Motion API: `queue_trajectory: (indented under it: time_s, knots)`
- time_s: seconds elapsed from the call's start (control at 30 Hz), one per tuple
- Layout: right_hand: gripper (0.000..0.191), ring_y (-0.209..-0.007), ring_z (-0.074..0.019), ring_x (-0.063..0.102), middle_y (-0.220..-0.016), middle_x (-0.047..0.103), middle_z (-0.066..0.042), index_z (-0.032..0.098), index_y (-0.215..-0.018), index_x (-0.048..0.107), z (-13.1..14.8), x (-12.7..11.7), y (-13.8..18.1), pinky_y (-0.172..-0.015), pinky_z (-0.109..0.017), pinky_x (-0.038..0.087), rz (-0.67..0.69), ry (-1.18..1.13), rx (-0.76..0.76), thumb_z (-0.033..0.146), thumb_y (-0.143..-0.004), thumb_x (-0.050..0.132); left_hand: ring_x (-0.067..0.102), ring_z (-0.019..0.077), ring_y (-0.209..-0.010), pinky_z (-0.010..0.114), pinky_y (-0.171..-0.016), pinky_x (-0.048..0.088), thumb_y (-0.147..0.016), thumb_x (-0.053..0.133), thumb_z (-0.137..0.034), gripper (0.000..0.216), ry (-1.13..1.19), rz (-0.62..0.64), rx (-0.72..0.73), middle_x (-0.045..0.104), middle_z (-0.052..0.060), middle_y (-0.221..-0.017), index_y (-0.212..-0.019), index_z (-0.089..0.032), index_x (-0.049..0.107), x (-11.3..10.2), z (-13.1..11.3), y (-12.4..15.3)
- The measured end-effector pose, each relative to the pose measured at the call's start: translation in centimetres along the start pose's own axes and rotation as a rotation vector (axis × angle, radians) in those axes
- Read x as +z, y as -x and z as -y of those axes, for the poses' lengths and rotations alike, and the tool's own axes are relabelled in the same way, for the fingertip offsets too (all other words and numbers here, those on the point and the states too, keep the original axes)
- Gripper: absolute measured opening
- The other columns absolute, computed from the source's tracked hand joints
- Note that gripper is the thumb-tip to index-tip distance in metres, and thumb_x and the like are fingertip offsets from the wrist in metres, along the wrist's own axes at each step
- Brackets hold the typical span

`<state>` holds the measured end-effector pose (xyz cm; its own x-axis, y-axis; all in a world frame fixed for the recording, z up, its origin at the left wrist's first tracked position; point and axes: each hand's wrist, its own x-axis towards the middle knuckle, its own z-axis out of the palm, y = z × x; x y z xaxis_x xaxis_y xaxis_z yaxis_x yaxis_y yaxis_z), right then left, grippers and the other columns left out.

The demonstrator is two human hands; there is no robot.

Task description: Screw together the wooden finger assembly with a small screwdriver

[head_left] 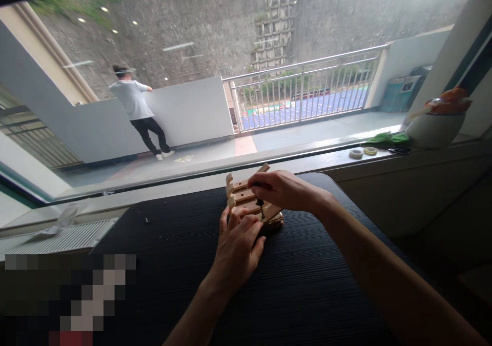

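A small wooden rack [242, 198] of light-brown slats with curved, upturned ends lies on the black table [184, 264]. My left hand [239, 243] grips its near side, with the fingers bent over the wood. Above the rack, my right hand [286, 189] is closed around the dark handle of a screwdriver [260, 203]. The shaft points down at the nearest slat, close to my left fingertips. Dark holes show in the other slats. Under the rack is a rough brown layer [277, 223], whose material I cannot make out.
Behind the table runs a windowsill with tape rolls [355, 154], a green bundle [386, 139] and a whitish pot [436, 128]. A clear plastic bag [61, 220] lies on the left. Outside the glass, a person [134, 102] leans on a wall beside a railing [303, 95].
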<state>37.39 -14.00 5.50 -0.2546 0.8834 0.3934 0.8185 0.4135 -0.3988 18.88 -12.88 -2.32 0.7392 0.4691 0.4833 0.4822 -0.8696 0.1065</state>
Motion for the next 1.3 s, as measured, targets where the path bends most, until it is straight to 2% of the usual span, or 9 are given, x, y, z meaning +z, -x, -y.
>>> queue_trajectory:
  time_s: [0.1, 0.27, 0.47, 0.63, 0.83, 1.1, 1.3]
  knots:
    - [0.028, -0.063, -0.0104, 0.051, -0.075, 0.064, -0.001, 0.02, -0.104, 0.063, 0.02, -0.26, 0.06, -0.059, -0.022, 0.032, 0.007, -0.005, -0.011, 0.023, -0.085, 0.043, 0.041, 0.0247, -0.117, 0.056, -0.109, 0.014, -0.083, 0.054, -0.023, 0.023, 0.007, 0.004, -0.002, 0.061, 0.002, -0.107, -0.105, -0.023, 0.06, -0.11, -0.11, -0.08]
    - [0.026, -0.067, -0.0112, 0.054, -0.08, 0.066, -0.002, 0.018, -0.101, 0.064, -0.15, -0.28, 0.05, -0.061, -0.022, 0.033, -0.019, 0.008, -0.018, 0.025, -0.087, 0.043, 0.04, 0.0247, -0.117, 0.055, -0.11, 0.013, -0.084, 0.053, -0.024, 0.023, 0.018, 0.008, -0.007, 0.061, 0.002, -0.107, -0.106, -0.024, 0.06, -0.11, -0.08, -0.07]
    - [0.026, -0.064, -0.0111, 0.053, -0.073, 0.064, -0.002, 0.018, -0.094, 0.065, -0.16, -0.22, -0.05, -0.06, -0.022, 0.033, -0.015, 0.031, -0.029, 0.033, -0.088, 0.045, 0.042, 0.0248, -0.116, 0.055, -0.109, 0.016, -0.082, 0.055, -0.024, 0.024, 0.003, 0.002, 0.001, 0.061, 0.002, -0.108, -0.106, -0.024, 0.06, 0.03, 0.0, 0.01]
    - [0.026, -0.074, -0.0131, 0.055, -0.087, 0.064, -0.005, 0.018, -0.094, 0.067, 0.31, -0.53, 0.08, -0.068, -0.023, 0.036, -0.045, 0.056, -0.054, 0.025, -0.088, 0.043, 0.042, 0.0251, -0.116, 0.055, -0.108, 0.016, -0.083, 0.054, -0.023, 0.024, 0.024, -0.006, 0.004, 0.061, 0.003, -0.108, -0.106, -0.024, 0.061, -0.1, -0.1, -0.06]
    - [0.028, -0.078, -0.0145, 0.056, -0.09, 0.066, -0.006, 0.017, -0.097, 0.067, 0.59, -0.65, 0.05, -0.071, -0.024, 0.037, -0.035, 0.034, -0.073, 0.023, -0.088, 0.042, 0.042, 0.025, -0.115, 0.056, -0.108, 0.015, -0.083, 0.053, -0.023, 0.024, 0.037, 0.006, 0.003, 0.061, 0.003, -0.107, -0.106, -0.023, 0.061, -0.24, -0.1, -0.17]
    - [0.028, -0.071, -0.0127, 0.054, -0.08, 0.066, -0.005, 0.016, -0.089, 0.069, 0.35, -0.51, -0.04, -0.065, -0.023, 0.034, -0.044, 0.019, -0.015, 0.033, -0.087, 0.047, 0.041, 0.0249, -0.116, 0.055, -0.109, 0.016, -0.083, 0.054, -0.023, 0.024, 0.018, 0.001, -0.001, 0.061, 0.003, -0.108, -0.106, -0.023, 0.061, -0.15, -0.17, -0.07]
    - [0.022, -0.066, -0.0104, 0.051, -0.075, 0.064, -0.002, 0.017, -0.088, 0.067, 0.66, -0.37, 0.03, -0.061, -0.022, 0.031, -0.059, 0.017, -0.033, 0.026, -0.085, 0.048, 0.041, 0.0248, -0.116, 0.055, -0.108, 0.017, -0.083, 0.054, -0.023, 0.023, 0.015, 0.007, -0.009, 0.061, 0.003, -0.108, -0.105, -0.023, 0.061, -0.06, -0.19, -0.11]
